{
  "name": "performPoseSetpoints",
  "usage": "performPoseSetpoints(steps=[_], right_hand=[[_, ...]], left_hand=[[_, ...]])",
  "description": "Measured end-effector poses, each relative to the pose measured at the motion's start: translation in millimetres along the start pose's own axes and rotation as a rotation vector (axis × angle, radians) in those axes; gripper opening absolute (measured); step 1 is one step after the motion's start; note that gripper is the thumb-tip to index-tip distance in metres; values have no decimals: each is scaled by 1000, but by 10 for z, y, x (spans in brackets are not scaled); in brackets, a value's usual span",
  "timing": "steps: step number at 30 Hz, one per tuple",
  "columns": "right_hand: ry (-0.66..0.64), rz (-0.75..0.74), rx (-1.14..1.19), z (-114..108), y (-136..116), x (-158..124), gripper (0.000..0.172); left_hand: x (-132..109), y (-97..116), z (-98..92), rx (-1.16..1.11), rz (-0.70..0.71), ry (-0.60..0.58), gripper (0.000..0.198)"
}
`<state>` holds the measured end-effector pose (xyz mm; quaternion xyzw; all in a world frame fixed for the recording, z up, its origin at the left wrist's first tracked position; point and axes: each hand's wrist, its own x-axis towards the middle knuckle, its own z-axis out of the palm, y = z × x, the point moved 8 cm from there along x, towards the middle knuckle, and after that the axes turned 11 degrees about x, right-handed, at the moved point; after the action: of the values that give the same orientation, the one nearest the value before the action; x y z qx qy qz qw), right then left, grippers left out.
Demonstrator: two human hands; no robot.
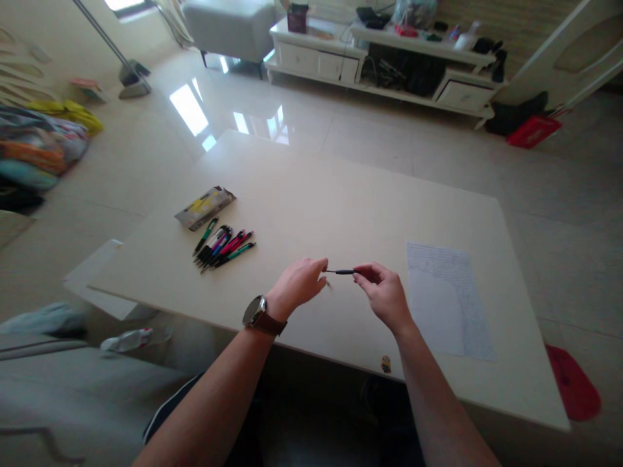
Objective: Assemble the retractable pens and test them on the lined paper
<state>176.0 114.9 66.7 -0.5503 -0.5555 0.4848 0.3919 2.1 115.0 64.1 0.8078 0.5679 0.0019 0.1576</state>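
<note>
Over the near part of the white table (341, 207), my right hand (384, 292) pinches the end of a black pen barrel (345, 272). A thin pen refill (331, 271) sticks out of the barrel's left end, in line with it. My left hand (304, 279), with a watch (254, 311) on its wrist, is closed on the refill's far end. A small, blurred piece (329, 284) shows just below the left fingertips; I cannot tell what it is. Several pens (224, 246) with green, pink, purple and black parts lie in a bunch to the left.
Behind the pens lies a grey and yellow carton (205, 207). A printed paper sheet (448, 301) lies at the right, beside my right forearm. A small sticker (386, 364) is at the near table edge. Beyond the table stands a white TV cabinet (316, 61).
</note>
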Motion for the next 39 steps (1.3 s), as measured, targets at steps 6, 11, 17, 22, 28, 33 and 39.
performPoseSetpoints(steps=[6, 11, 17, 22, 28, 33, 39], right_hand=[[-117, 24, 27, 148, -11, -25, 17], [-66, 19, 30, 85, -6, -31, 19], [-5, 2, 70, -20, -39, -23, 19], [6, -16, 40, -40, -57, -33, 19], [9, 24, 37, -55, -28, -21, 20], [-1, 16, -9, -50, -42, -25, 25], [8, 58, -91, -22, -18, -41, 53]], left_hand=[[-22, 185, -31, -65, 106, 19, 23], [-18, 250, -148, -198, 137, 92, 33], [13, 191, -251, -298, 131, 205, 13], [47, 183, -209, -340, 158, 181, 10], [38, 188, -232, -346, 183, 206, 12], [15, 224, -275, -352, 208, 210, 12], [-2, 261, -323, -374, 221, 225, 12]])
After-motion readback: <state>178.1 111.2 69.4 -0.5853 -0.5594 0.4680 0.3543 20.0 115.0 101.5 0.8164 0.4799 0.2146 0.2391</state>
